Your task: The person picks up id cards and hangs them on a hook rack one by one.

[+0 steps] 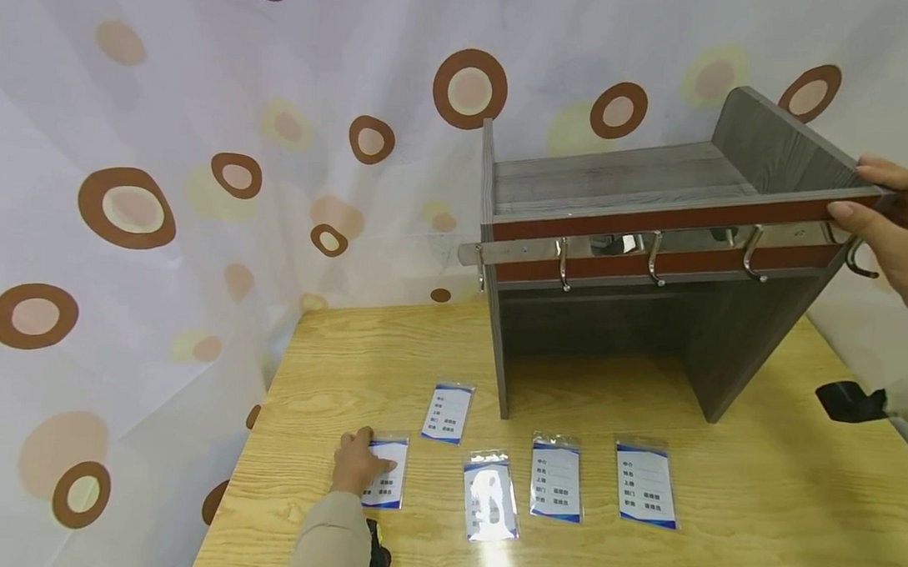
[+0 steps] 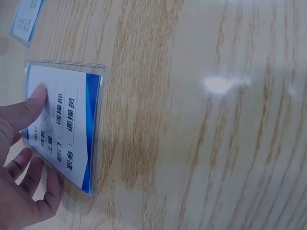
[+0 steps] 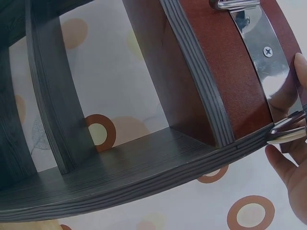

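Note:
My left hand [image 1: 356, 461] is at the leftmost name badge [image 1: 390, 479], a white card with blue edges in a clear sleeve. In the left wrist view, the thumb lies on the face of this badge [image 2: 67, 108] while the other fingers curl at its edge. My right hand [image 1: 897, 228] grips the upper right front corner of a grey wooden shelf [image 1: 615, 176]. Along the shelf's reddish-brown front runs a metal strip with several hooks [image 1: 655, 259]. In the right wrist view, the fingers [image 3: 283, 167] are beside the end hook, partly cut off by the frame.
Several more sleeved badges lie on the wooden table [image 1: 332, 346]: one behind [image 1: 448, 413], a glare-covered one [image 1: 491, 497], and two farther right [image 1: 556, 479] [image 1: 645, 484]. A spotted curtain [image 1: 280, 102] hangs behind the table.

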Motion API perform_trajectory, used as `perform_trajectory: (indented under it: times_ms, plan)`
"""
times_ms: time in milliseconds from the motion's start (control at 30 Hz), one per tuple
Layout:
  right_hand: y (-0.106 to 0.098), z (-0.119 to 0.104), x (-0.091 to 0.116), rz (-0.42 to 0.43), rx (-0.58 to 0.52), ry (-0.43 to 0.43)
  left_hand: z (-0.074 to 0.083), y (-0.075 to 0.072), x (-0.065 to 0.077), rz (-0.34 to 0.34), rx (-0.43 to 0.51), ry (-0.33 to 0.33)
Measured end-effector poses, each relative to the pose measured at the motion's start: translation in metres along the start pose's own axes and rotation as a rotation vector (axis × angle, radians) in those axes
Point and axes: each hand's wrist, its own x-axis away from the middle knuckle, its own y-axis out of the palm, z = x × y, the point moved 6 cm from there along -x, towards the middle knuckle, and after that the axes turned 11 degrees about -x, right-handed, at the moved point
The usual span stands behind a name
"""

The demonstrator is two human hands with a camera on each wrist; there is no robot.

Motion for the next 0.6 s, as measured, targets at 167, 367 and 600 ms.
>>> perform_trajectory:
  times_ms: [167, 367, 600]
  plan:
    - [0.0001, 0.0017, -0.0003, -0.01, -0.204, -0.006, -0.0017, 0.0027, -0.0025, 0.001, 0.022, -0.01]
    - [0.0012, 0.0041, 0.0012, -0.011, -0.247, 0.023, -0.0028, 0.0014, -0.0037, -0.004, -0.007, -0.007]
    - [0.001, 0.0018, 0.0012, -0.008, -0.012, 0.019, -0.0046, 0.0011, -0.005, -0.049, 0.04, 0.036]
